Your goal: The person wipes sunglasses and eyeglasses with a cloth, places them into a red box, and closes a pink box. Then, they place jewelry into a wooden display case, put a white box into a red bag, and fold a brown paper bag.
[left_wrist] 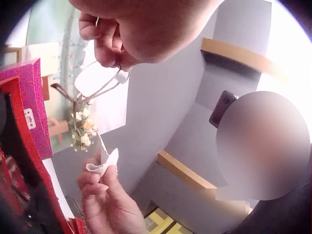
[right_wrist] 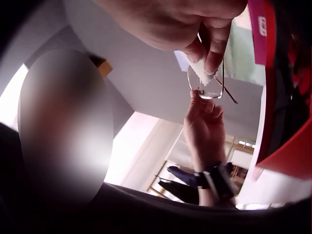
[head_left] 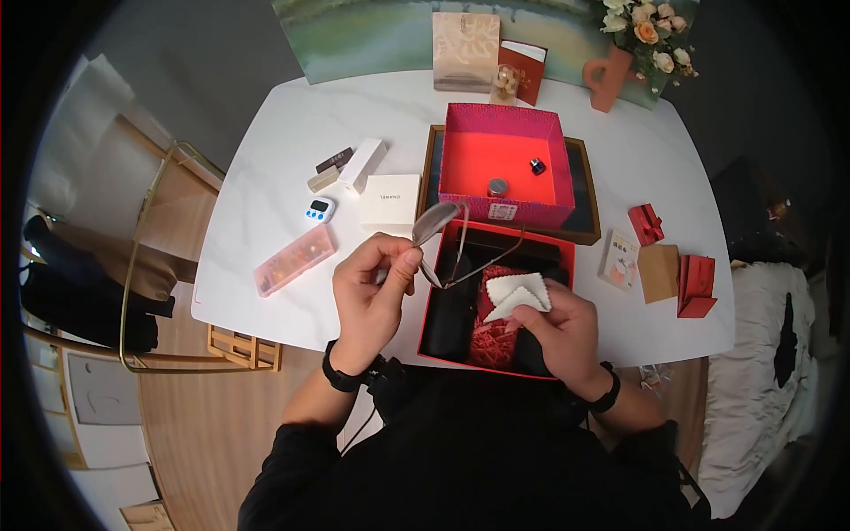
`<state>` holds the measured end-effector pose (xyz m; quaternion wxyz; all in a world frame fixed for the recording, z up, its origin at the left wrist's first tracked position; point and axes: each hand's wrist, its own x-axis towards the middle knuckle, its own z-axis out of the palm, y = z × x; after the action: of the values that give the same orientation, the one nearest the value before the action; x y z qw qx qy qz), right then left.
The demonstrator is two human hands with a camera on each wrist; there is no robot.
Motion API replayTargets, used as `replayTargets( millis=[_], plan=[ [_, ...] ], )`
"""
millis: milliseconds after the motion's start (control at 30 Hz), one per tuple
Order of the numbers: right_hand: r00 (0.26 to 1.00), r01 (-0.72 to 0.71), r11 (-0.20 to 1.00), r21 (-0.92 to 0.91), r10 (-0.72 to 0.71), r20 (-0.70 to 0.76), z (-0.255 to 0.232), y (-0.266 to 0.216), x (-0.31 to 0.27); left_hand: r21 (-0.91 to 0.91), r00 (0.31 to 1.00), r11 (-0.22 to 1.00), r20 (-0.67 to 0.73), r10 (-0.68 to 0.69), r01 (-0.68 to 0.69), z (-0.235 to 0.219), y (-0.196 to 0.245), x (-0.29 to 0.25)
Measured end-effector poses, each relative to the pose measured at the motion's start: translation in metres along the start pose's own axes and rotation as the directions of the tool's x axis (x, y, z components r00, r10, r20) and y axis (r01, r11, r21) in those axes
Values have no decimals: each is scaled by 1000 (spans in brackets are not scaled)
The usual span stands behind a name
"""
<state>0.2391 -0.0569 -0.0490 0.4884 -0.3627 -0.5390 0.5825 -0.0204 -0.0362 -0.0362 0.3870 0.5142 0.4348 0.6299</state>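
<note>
My left hand (head_left: 370, 290) pinches a pair of eyeglasses (head_left: 436, 221) by one lens, thumb against fingers. The glasses are raised over the open boxes, their temples pointing away from me. A folded white cloth (head_left: 513, 295) with zigzag edges is gripped between the thumb and fingers of my right hand (head_left: 571, 336). In the right wrist view the cloth (right_wrist: 204, 73) overlaps the eyeglasses (right_wrist: 213, 95); the head view shows it right of and below them. Beneath both hands lies a red-rimmed box (head_left: 423, 332) with black items and red shredded paper (head_left: 492, 347).
Behind the hands, a pink box (head_left: 564, 177) with a red inside sits on a dark framed tray (head_left: 587, 190), holding small items. A pink case (head_left: 296, 259), a timer (head_left: 320, 210) and small white boxes lie left. Red and brown packets (head_left: 659, 273) lie right; a vase (head_left: 609, 80) stands behind.
</note>
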Motion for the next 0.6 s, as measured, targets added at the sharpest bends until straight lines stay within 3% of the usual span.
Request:
replayTargets(
  millis=[33,67,100,133,167,200,267,300,367,600],
  plan=[
    [1000,-7,1000,-3,7,-2,-1,-2,0,44,999,999,27,-31,30,-3,2,1],
    [986,168,954,-250,-165,33,-2,-7,3,87,997,994,54,-64,59,-2,4,1],
    [942,330,818,-472,-316,111,-4,-12,6,65,992,992,51,-112,109,1,7,2],
    [872,467,604,-646,-434,225,-5,-17,8,59,992,992,54,-118,115,3,9,2],
    [848,499,548,-671,-469,248,3,-20,9,49,987,990,78,-138,135,5,11,4],
    [778,603,483,-635,-530,337,4,-17,15,40,982,987,102,-158,154,6,11,3],
    [699,695,349,-628,-530,479,7,-21,20,63,978,986,131,-161,153,7,11,2],
    [699,695,348,-629,-530,480,9,-23,23,69,976,985,141,-168,160,9,14,1],
    [661,735,223,-640,-447,603,11,-27,26,75,973,983,147,-177,168,12,18,-1],
    [635,730,46,-682,-415,652,10,-31,24,90,978,987,150,-146,133,12,22,-5]
  ],
)
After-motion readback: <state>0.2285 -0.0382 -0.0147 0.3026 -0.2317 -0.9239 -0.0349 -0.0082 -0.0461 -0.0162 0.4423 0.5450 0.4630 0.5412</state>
